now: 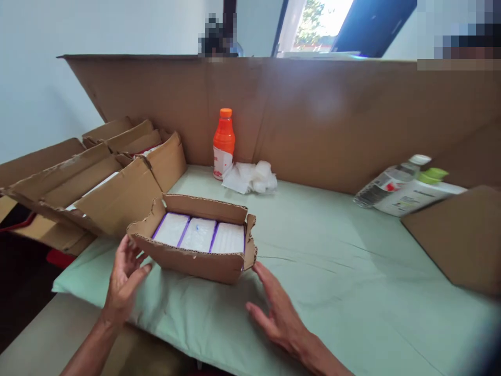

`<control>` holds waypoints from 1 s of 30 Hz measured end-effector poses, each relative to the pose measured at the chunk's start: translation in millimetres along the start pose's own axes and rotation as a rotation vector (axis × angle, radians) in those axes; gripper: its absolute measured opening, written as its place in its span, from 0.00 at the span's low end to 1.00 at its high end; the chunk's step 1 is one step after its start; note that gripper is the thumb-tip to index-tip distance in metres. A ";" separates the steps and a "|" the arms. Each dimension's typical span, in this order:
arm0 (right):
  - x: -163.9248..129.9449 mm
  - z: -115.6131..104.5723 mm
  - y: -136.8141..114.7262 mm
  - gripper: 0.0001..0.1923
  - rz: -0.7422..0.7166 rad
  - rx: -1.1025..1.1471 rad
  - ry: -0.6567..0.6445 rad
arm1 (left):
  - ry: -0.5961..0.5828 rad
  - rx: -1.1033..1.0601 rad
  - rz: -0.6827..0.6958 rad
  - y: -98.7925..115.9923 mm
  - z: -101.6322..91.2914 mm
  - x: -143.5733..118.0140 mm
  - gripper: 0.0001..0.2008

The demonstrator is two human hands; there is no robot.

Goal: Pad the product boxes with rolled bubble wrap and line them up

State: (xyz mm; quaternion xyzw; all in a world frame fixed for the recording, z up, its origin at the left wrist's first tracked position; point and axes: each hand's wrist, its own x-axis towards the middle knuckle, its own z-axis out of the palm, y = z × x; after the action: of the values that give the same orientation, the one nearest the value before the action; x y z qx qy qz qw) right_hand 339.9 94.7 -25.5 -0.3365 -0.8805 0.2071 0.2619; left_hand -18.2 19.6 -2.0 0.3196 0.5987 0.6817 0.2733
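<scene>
A small torn cardboard tray (pixel 195 261) sits on the pale green cloth (pixel 332 271) near the front edge. It holds three white packets with purple edges (pixel 199 235), side by side. My left hand (pixel 124 279) is open at the tray's left end, fingers close to or touching the cardboard. Just off the tray's right front corner, my right hand (pixel 276 308) lies open, palm down on the cloth. Neither hand holds anything.
Large open cardboard boxes (pixel 97 183) stand at the left. An orange bottle (pixel 223 143) and crumpled white tissue (pixel 250 177) sit at the back, against a tall cardboard wall (pixel 313 115). Two bottles (pixel 407 188) lie at the right beside a cardboard flap (pixel 462 235).
</scene>
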 end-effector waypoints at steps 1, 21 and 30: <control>2.8 6.5 -3.5 0.44 -0.001 0.028 -0.028 | -0.013 -0.055 -0.062 -4.5 7.0 0.9 0.36; 23.2 -25.1 52.0 0.39 0.316 0.284 0.129 | -0.129 -0.150 -0.025 -60.2 142.9 25.7 0.29; 180.5 -93.6 121.7 0.15 0.275 -0.033 0.268 | -0.059 -0.191 -0.132 -57.8 127.7 29.2 0.35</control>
State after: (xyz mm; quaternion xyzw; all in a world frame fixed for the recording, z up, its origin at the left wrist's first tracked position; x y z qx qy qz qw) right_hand 340.0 322.6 39.5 -0.4825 -0.7867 0.1797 0.3405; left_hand 59.7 131.3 -46.0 0.2719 0.5424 0.7065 0.3643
